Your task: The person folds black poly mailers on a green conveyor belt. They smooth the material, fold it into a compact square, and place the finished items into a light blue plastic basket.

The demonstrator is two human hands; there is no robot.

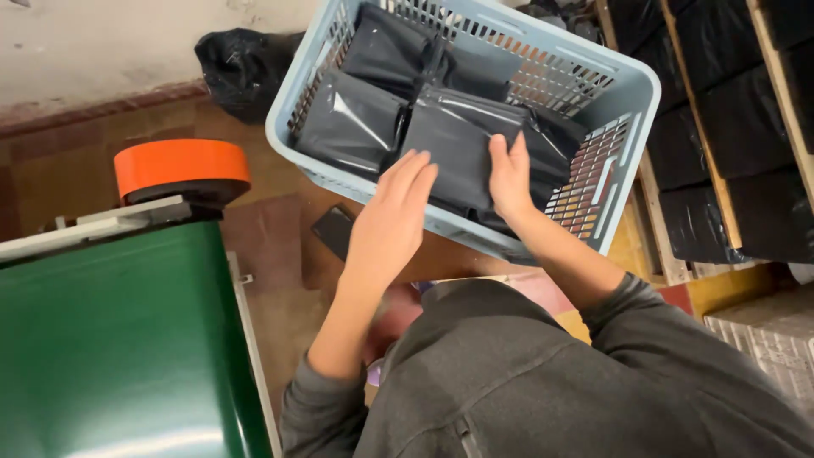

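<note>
Both of your hands are over the pale blue slotted basket (632,93), which sits tilted in front of you and holds several flat dark grey plastic pouches. Your right hand (510,174) is closed on the near edge of the front pouch (458,144) — thumb on top, fingers hidden beneath it, so the grip is firm on that pouch. Your left hand (392,216) is open, fingers straight and together, the tips just touching the same pouch at its left corner; it holds nothing.

The pouch lies in the near right part of the basket, overlapping the rim closest to you. Another pouch (352,123) lies beside it on the left, and more are stacked behind.

To handle this well, I would bring the left fingers flat onto the pouch face so both hands steady it — glossy film like this looks slippery and apt to slide against its neighbours. Lift by the edge rather than the middle, so the pouch stays flat and the one under it is not dragged along.

To your left stands a green machine surface (119,339) with an orange roll (181,165) behind it. A black bag (242,68) lies on the floor beyond, and black wrapped bundles (729,110) fill wooden racks at the right
</note>
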